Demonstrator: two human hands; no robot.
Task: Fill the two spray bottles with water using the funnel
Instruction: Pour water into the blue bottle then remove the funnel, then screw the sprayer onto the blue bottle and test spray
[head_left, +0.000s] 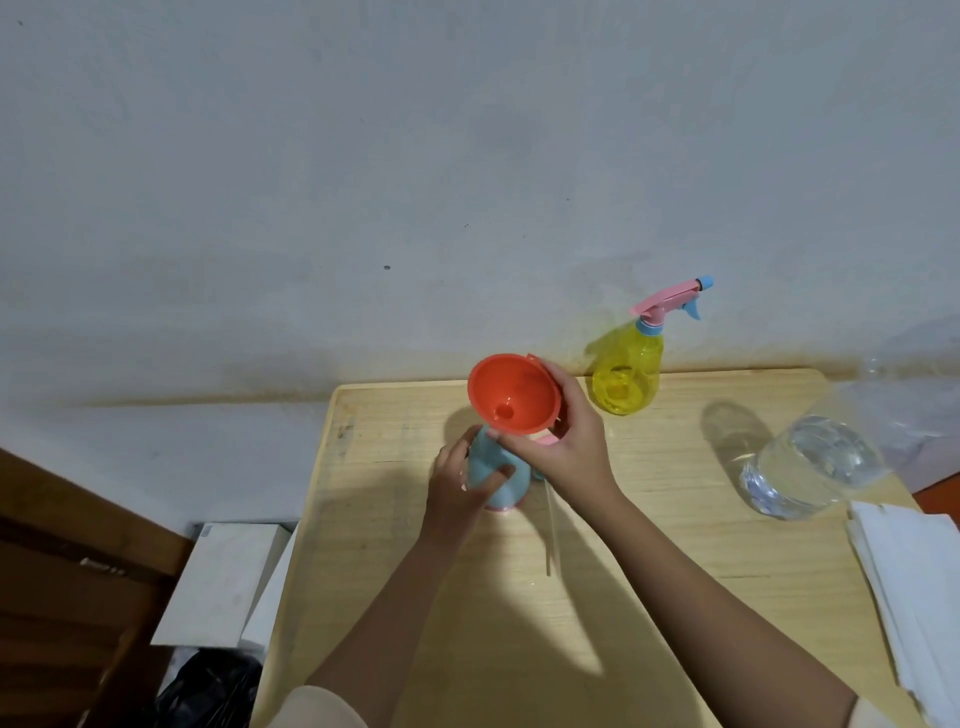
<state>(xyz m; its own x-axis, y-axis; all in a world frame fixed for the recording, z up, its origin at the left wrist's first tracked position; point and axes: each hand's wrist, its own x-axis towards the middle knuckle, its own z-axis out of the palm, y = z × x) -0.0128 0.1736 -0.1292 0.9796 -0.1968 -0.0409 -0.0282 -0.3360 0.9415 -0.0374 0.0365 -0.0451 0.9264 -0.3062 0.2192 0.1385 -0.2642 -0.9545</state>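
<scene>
A light blue spray bottle (496, 475) stands near the middle of the wooden table (649, 545), and my left hand (460, 488) grips its body. My right hand (563, 431) holds the orange funnel (511, 392) by its rim, tilted, right above the blue bottle's neck. A bit of pink (545, 440) shows under my right hand, and a thin clear tube (550, 530) lies on the table just right of the bottle. A yellow spray bottle (626, 374) with its pink and blue trigger head on stands at the table's back edge.
A clear plastic container of water (810, 467) sits at the right of the table. A stack of white paper towels (914, 582) lies at the right edge. White boxes (223, 577) and a black bag (208, 686) are on the floor to the left. The wall is close behind.
</scene>
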